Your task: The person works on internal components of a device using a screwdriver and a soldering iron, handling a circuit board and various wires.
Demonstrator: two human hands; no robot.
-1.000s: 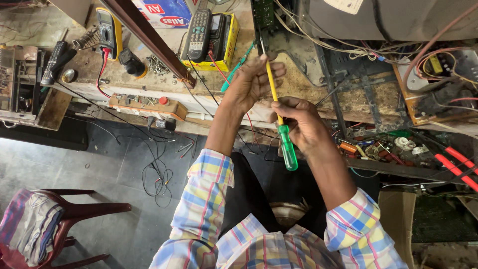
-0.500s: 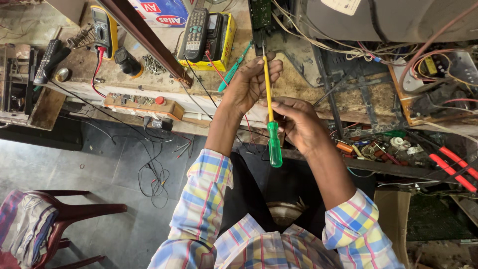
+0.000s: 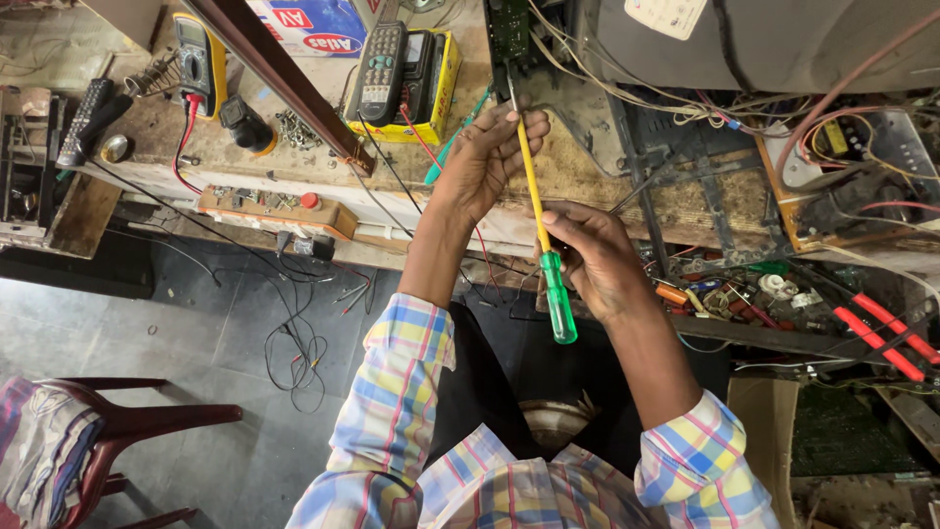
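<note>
A long screwdriver [image 3: 546, 257] with a yellow shaft and clear green handle runs up toward a green circuit board [image 3: 510, 29] at the bench's far edge. My right hand [image 3: 592, 260] grips it just above the handle. My left hand [image 3: 490, 152] pinches the yellow shaft near its metal tip, fingers curled around it. Both arms wear checked pastel sleeves. The tip touches or nearly touches the board's lower edge; I cannot tell which.
A worn wooden bench [image 3: 597, 176] carries a yellow box with remote controls [image 3: 392, 59], a multimeter [image 3: 201, 64], a power strip [image 3: 274, 208], tangled wires [image 3: 705, 108], red-handled pliers [image 3: 881, 328] and an opened grey appliance [image 3: 783, 39]. A maroon plastic chair [image 3: 127, 426] with cloth stands lower left.
The screwdriver has turned more upright and shifted slightly left, its handle swinging in under my right hand. My left hand has slid up the shaft toward the tip.
</note>
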